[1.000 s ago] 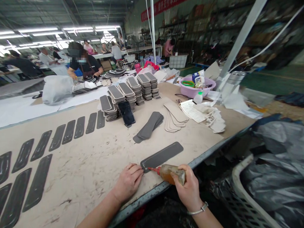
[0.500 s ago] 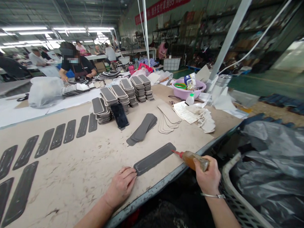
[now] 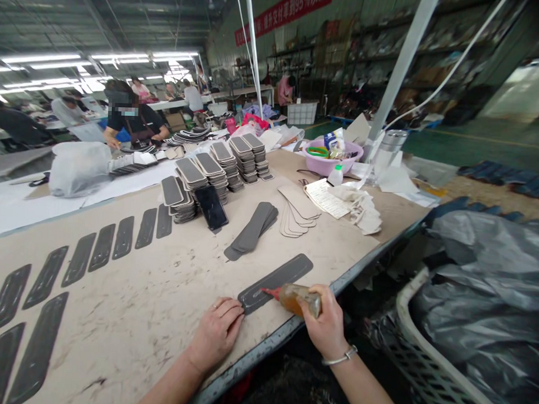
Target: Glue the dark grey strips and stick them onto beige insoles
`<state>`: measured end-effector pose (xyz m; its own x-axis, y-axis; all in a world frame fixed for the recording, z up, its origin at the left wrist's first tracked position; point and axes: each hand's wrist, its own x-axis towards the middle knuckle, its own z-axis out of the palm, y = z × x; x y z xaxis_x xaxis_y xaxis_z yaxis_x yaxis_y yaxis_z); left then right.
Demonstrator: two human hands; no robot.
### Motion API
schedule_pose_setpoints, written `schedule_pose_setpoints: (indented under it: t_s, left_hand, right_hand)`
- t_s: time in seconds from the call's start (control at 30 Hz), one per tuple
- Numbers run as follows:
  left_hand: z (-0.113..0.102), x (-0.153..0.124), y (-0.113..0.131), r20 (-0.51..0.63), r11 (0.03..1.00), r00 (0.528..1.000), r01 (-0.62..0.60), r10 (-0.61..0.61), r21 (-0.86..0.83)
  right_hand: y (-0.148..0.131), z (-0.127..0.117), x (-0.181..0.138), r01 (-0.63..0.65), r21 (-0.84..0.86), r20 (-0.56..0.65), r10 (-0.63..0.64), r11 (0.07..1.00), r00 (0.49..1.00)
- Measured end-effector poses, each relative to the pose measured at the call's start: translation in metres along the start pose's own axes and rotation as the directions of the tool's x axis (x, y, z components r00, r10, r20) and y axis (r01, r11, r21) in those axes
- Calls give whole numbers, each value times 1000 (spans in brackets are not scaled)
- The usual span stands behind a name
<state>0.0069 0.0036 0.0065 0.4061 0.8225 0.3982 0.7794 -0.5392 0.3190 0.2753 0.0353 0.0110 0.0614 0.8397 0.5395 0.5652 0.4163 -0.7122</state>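
Note:
A dark grey rounded strip lies flat on the table, with wet-looking lines on its surface near the left end. My left hand rests at that end, fingers together and curled, fingertips pressing on its edge. In my right hand is a squeeze glue bottle with amber contents, gripped from behind. Its red nozzle points left, and the tip is over the left part of the strip. Beyond the strip lie a fanned pile of grey strips and several thin beige pieces.
Rows of glossy grey strips cover the table's left side. Stacked pieces and a phone stand farther back. A purple basin, a small bottle and papers are back right. A crate stands right; a co-worker is across.
My right hand has moved left with the glue bottle, bringing its nozzle from the strip's right end to its left part. My left hand stays at the strip's left end.

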Motion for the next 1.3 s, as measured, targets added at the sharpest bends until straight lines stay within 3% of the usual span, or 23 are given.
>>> schedule_pose_setpoints:
  t_s: [0.2, 0.33, 0.57, 0.73, 0.93, 1.07, 1.3]
  left_hand:
    - [-1, 0, -1, -18, 1000, 1000, -7, 7, -9]
    - [-1, 1, -2, -22, 999, 999, -40, 40, 9]
    - [1, 3, -1, -36, 999, 999, -37, 37, 2]
    - [1, 3, 0, -23, 999, 999, -35, 35, 14]
    - [2, 3, -1, -59, 999, 998, -36, 35, -14]
    - [1, 4, -1, -57, 999, 998, -32, 30, -34]
    - [2, 4, -2, -35, 999, 999, -38, 37, -32]
  right_hand:
    - [48, -33, 25, -136, -195, -214, 93, 971, 972]
    - [63, -43, 31, -220, -220, -303, 148, 950, 941]
    - [49, -38, 28, -254, -125, -229, 221, 959, 948]
    - [55, -43, 44, -320, -105, -314, 274, 942, 909]
    - [70, -37, 65, -296, -118, -307, 249, 948, 919]
    - [76, -34, 63, -300, -141, -305, 247, 943, 920]
    - [72, -52, 48, -341, -150, -347, 273, 928, 897]
